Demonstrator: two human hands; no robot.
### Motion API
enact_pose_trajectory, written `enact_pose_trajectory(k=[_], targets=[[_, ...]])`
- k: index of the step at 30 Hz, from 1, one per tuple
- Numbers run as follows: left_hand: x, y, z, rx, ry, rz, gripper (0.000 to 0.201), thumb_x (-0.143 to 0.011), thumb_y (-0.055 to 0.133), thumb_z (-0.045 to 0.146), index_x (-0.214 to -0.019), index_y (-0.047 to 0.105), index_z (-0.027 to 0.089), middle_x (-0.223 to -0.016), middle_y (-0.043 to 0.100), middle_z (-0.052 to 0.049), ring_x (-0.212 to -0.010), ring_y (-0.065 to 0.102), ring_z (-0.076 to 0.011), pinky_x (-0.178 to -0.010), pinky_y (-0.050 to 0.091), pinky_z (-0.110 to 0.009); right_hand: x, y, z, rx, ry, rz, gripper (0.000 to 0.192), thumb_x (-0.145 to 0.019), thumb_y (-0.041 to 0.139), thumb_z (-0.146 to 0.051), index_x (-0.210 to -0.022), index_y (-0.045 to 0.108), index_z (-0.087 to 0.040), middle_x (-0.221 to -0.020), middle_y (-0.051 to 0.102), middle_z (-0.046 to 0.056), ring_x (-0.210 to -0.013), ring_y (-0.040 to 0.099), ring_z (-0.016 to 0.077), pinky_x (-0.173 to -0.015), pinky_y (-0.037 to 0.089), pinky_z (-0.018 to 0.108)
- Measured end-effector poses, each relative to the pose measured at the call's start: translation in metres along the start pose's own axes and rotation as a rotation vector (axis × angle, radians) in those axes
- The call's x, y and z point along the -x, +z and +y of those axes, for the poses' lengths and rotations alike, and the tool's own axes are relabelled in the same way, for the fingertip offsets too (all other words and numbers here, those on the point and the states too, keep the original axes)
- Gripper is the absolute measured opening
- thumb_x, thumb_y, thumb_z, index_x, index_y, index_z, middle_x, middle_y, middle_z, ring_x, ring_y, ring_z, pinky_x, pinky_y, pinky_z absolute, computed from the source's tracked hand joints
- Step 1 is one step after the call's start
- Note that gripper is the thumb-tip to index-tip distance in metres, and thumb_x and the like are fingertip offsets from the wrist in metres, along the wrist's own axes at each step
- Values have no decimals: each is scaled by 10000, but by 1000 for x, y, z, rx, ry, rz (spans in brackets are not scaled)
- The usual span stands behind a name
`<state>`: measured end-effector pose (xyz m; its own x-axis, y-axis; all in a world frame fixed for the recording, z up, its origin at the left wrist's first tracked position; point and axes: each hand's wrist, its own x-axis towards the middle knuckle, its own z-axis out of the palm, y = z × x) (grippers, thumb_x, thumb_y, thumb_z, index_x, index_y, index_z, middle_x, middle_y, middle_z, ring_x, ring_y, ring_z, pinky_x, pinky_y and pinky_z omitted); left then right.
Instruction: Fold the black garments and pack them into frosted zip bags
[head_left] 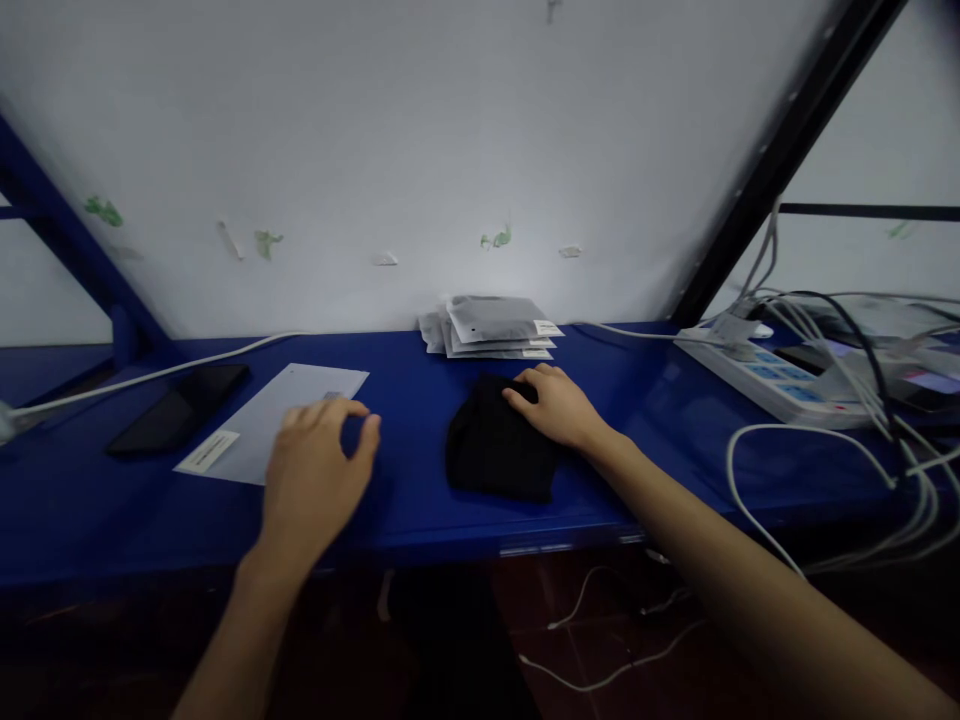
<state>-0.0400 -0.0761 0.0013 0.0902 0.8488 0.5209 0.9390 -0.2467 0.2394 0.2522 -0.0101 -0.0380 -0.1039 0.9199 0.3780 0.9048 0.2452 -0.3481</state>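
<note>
A folded black cloth garment point(495, 450) lies on the blue table near its front edge. My right hand point(553, 405) is on its upper right corner, thumb on top and fingers curled at the far side, with black fabric between them. To the left is a flat translucent plastic bag point(259, 415) with a white label at its lower left corner. Over the bag's right side hovers my left hand point(319, 470), slightly blurred. Its thumb stands apart from the bent fingers, and nothing shows between them; it partly covers the bag.
Several bagged packets point(499, 325) are stacked at the back against the white wall panel. A dark phone point(180, 410) lies at left, below a white cable point(172, 370). At right are a white power strip point(784, 380) and tangled cables point(847, 430), some hanging past the table edge.
</note>
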Motion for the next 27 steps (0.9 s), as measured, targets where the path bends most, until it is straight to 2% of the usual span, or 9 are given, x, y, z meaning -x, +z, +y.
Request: enact_pose_trajectory(k=[2,4,7,12,15,17,20,27], targets=[[-9,-5,-29,-86,-77,-33,322,-922,468,430,-1061,637,194,-1131,680,-126,-1132,562,-347,-974,429,-480,0,-2,0,-48,-49,-24,324,-927,523,-405,-1050,703,-165,-1048,678,138,-1038,597,281,-931,451,433],[-14,-9,-52,-116,-148,-137,383,-911,468,475,-1096,640,186,-1167,673,-146,-1125,585,-358,-944,450,-472,1,-4,1,-86,-111,-66,275,-935,530,-372,-1037,703,-185,-1049,690,119,-1019,612,262,-941,446,420],[-16,-13,-64,-75,-111,-267,363,-894,479,453,-1063,661,188,-1160,686,-141,-1065,632,-341,-905,468,-444,0,-11,2,-105,-166,-136,235,-925,558,-340,-1053,693,-196,-1076,700,108,-1026,629,255,-935,453,401],[-17,-17,-50,57,63,-344,275,-897,456,385,-942,692,251,-1064,740,-52,-997,668,-275,-910,472,-395,-4,-31,-2,-92,-162,-292,242,-864,602,-259,-1087,680,-205,-1075,716,109,-968,661,270,-853,488,400],[-18,-13,-38,61,112,-363,255,-885,467,363,-944,690,253,-1066,740,-41,-978,669,-257,-914,473,-379,-5,-41,-9,-66,-181,-381,291,-800,623,-187,-1082,686,-219,-1040,727,98,-930,670,269,-818,499,392],[-17,-9,-31,47,123,-358,243,-875,485,361,-952,689,254,-1072,735,-41,-984,664,-257,-908,474,-373,-3,-44,-15,-38,-216,-395,329,-759,620,-134,-1070,687,-219,-1038,725,93,-935,668,262,-823,497,376],[-15,-3,-20,67,116,-350,236,-868,520,390,-955,693,255,-1065,729,-41,-985,654,-261,-880,479,-375,2,-45,-28,7,-295,-338,364,-742,581,-95,-1080,664,-203,-1047,699,99,-929,650,252,-817,487,368],[-7,3,-8,209,127,-314,195,-860,547,381,-893,693,256,-1005,734,-30,-966,652,-248,-865,471,-362,9,-49,-83,-85,-546,-40,293,-790,483,-70,-1032,591,-195,-1072,606,84,-1007,536,237,-891,420,374]])
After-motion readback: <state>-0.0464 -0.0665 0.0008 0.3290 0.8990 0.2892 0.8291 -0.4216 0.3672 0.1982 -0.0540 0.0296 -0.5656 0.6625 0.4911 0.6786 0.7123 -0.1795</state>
